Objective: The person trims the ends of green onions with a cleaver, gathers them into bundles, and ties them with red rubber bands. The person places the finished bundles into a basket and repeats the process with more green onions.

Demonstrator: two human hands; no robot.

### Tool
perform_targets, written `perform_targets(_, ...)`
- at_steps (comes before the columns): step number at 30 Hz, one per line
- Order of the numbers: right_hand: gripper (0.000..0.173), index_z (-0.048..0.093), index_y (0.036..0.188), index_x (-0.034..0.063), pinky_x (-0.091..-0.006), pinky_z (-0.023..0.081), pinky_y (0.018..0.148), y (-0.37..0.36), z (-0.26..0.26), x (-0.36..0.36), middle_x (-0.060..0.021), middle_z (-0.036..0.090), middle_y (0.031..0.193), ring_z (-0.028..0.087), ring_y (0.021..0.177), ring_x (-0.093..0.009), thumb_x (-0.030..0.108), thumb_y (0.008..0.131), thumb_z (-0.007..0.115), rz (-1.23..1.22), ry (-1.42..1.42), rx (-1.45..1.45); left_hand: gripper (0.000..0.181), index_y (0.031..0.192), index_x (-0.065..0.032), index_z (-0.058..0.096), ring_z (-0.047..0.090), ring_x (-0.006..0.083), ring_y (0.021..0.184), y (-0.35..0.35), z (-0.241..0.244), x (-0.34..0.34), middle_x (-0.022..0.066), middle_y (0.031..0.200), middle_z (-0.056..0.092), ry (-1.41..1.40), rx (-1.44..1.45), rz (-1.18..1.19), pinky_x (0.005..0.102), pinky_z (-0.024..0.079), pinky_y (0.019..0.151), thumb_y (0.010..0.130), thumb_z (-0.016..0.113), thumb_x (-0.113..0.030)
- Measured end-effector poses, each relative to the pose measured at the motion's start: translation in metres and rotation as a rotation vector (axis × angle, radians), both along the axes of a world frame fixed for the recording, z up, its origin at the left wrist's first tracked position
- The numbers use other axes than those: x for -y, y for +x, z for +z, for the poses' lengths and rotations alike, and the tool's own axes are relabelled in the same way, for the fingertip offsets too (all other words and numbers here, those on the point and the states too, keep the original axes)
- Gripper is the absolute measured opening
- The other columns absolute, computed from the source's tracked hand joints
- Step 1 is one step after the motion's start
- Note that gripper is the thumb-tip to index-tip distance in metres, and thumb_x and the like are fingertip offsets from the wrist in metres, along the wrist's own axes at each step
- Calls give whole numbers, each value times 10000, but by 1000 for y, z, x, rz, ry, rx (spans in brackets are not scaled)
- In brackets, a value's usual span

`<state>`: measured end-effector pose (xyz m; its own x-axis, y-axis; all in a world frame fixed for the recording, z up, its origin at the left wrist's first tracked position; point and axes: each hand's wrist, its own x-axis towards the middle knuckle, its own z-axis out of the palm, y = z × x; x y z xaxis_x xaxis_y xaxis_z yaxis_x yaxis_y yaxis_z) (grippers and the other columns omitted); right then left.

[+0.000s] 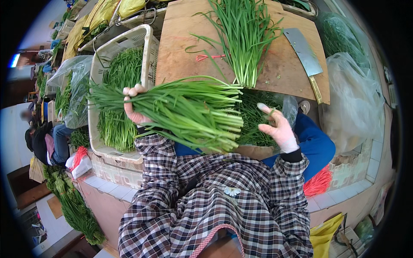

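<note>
My left hand (135, 104), with pale coverings on its fingertips, grips a loose bunch of garlic chives (190, 109) by the leafy end. The cut stem ends point right, across my lap. My right hand (277, 127) is raised beside those stems with fingers apart, holding nothing. Below and between the hands lies a heap of loose green leaves (258, 119), partly hidden by the bunch. A second bunch of chives (246, 42) rests on the wooden board (180, 42), beside a red tie (209, 57). To its right lies a cleaver (305, 54) with a brass-coloured handle.
A white plastic crate (93, 135) holding chives (119, 129) stands at left. Clear plastic bags (353, 96) bulge at right. Red ties (317, 182) lie by my blue-clad knee. Bundled greens (74, 206) sit at lower left. Another person (48, 142) sits at far left.
</note>
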<state>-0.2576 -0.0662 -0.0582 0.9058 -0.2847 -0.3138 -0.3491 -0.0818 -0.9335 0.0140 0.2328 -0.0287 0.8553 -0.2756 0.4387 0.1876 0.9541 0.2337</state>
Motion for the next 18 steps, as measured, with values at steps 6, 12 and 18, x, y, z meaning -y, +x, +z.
perform_targets(6,552,543,1313,54,-255,509,755,37,32,-64,-52,606,952,606,824,-132,138,801,732,-102,249,118,157,1064,-55,578,558,278,1108,16,-6,-16,81,1040,618,130,-241,-40,496,412,1038,907,575,-65)
perform_targets(12,275,706,1046,33,-257,500,766,29,35,-48,-64,681,942,621,823,-141,-26,779,675,-328,-179,338,158,1058,-29,578,595,267,1051,18,-12,-26,130,1059,623,188,-298,4,464,432,1042,901,564,-14)
perform_targets(18,298,674,995,157,-383,453,870,87,63,-81,-33,613,1182,566,1050,-236,100,702,677,193,-1055,767,224,1111,-11,568,569,359,1122,11,-6,-19,173,1043,641,178,-375,-101,498,436,1041,888,588,-20)
